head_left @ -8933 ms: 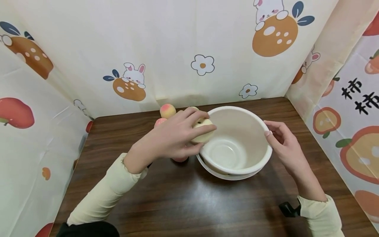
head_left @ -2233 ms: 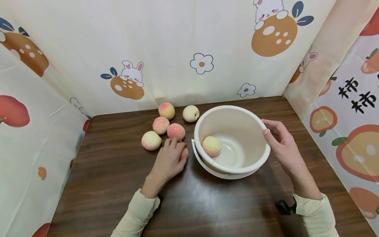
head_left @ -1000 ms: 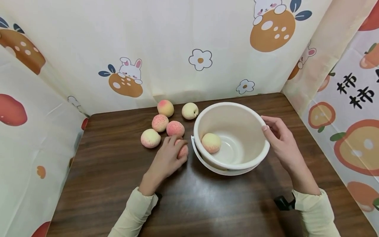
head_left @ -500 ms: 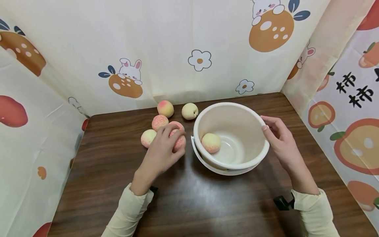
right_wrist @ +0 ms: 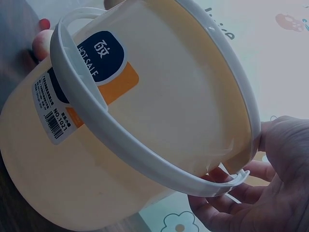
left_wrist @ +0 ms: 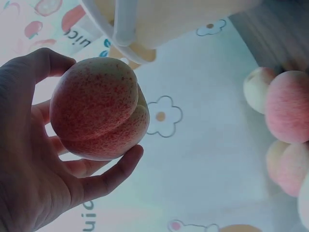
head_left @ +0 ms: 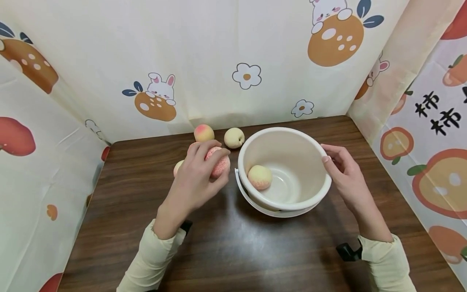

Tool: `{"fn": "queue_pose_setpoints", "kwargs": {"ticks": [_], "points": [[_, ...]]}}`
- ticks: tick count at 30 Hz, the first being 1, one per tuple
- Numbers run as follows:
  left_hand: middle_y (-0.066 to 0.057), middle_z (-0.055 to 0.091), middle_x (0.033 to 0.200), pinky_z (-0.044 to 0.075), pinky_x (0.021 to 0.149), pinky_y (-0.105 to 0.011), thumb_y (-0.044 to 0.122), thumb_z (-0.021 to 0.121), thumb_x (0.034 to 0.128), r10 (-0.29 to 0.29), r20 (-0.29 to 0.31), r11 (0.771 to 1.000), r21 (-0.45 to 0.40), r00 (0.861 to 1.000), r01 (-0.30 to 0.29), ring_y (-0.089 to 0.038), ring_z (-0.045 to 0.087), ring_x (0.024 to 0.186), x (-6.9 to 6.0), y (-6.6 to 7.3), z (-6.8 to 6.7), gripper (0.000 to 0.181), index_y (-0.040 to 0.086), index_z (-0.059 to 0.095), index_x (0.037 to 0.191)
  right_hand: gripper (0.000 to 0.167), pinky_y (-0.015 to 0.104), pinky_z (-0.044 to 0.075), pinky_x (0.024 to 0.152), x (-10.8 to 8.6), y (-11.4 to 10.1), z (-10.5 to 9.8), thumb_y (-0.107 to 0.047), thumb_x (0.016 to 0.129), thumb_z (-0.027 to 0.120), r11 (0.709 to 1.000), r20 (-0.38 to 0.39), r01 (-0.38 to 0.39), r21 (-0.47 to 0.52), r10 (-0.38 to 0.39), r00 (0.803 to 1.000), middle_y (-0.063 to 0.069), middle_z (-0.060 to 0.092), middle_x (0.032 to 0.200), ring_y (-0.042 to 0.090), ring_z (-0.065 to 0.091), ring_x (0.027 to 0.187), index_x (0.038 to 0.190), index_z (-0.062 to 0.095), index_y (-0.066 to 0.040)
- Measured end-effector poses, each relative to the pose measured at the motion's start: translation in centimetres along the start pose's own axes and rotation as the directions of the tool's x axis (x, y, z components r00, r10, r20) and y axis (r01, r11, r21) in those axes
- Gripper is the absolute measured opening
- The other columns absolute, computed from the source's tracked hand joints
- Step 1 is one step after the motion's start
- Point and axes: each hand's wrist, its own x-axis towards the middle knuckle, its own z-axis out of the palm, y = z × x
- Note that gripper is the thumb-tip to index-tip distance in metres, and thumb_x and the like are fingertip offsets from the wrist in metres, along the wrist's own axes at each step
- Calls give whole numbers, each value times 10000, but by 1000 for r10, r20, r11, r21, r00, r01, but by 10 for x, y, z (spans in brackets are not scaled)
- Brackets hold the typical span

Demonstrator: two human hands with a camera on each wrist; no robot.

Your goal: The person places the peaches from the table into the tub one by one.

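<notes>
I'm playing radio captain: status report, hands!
Left hand holding red peach. Right hand gripping bucket rim. One pale peach inside. Handle folded down, not blocking.

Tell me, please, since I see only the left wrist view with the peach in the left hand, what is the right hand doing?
Observer: In the head view, the right hand holds the bucket by the rim.
Operator: Thank you. Does anything show inside it?
Observer: Yes, a pale peach lies at the bottom.
Operator: Is there any print on the outside?
Observer: Yes, the right wrist view shows a label with the words HOT SALE.
</notes>
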Motion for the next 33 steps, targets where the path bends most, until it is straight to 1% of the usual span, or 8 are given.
{"fn": "queue_pose_setpoints", "kwargs": {"ticks": [2,5,8,14,19,26,31,33], "points": [[-81,603,1318,537,949,-474,232,705,883,17,-12,1000,-5,1000,-17,-320,529,1210,3,2,-2,325,184,699,1204,433,154,563,768,0,0,0,-209,1085,538,1000,-2,2,0,-2,1000,-140,623,1219,65,637,996,1491,505,-62],[-91,612,1306,484,1030,-499,223,689,886,51,-26,999,-15,998,-51,-336,541,1206,8,6,-3,323,168,705,1204,433,155,564,767,0,0,0,-209,1085,537,1000,-1,1,-3,-1,1000,-128,625,1218,70,639,996,1491,504,-60],[-105,618,1306,451,1064,-514,222,682,891,78,-25,997,-19,997,-78,-352,547,1200,12,10,-4,337,159,709,1221,435,158,565,763,0,-1,0,-213,1084,540,1000,1,-3,-8,3,1000,-120,625,1216,73,637,990,1490,505,-61],[-115,618,1319,485,1018,-481,231,668,902,115,-15,993,-6,993,-115,-356,553,1178,21,20,-5,362,156,709,1253,431,160,565,755,2,-2,-1,-212,1079,553,1000,-7,-11,-8,11,1000,-128,636,1191,63,641,971,1482,522,-64],[-115,624,1301,510,1013,-451,222,648,899,157,-33,987,-10,987,-158,-341,559,1164,27,26,-4,344,143,721,1226,433,154,561,759,2,-1,-1,-216,1075,563,1000,-13,-12,-3,12,1000,-133,643,1189,52,647,974,1479,533,-63],[-117,629,1306,531,1000,-447,222,633,901,188,-45,982,-4,981,-189,-337,574,1189,32,33,0,319,151,726,1198,438,157,564,753,2,-1,0,-222,1075,564,1000,-8,-17,-6,17,1000,-129,638,1202,51,649,972,1481,530,-62],[-112,634,1292,537,974,-442,226,612,911,213,-43,977,-1,976,-213,-327,577,1174,35,38,3,302,154,720,1184,434,154,561,757,1,-1,0,-215,1076,561,1000,-11,-10,-1,10,1000,-124,641,1199,54,646,973,1478,530,-56],[-107,634,1292,536,985,-438,225,609,917,220,-37,975,-4,975,-220,-317,575,1181,37,39,4,299,155,717,1187,433,153,558,758,1,-1,0,-213,1076,560,1000,-12,-8,0,8,1000,-125,641,1197,55,643,972,1478,530,-55]]}}
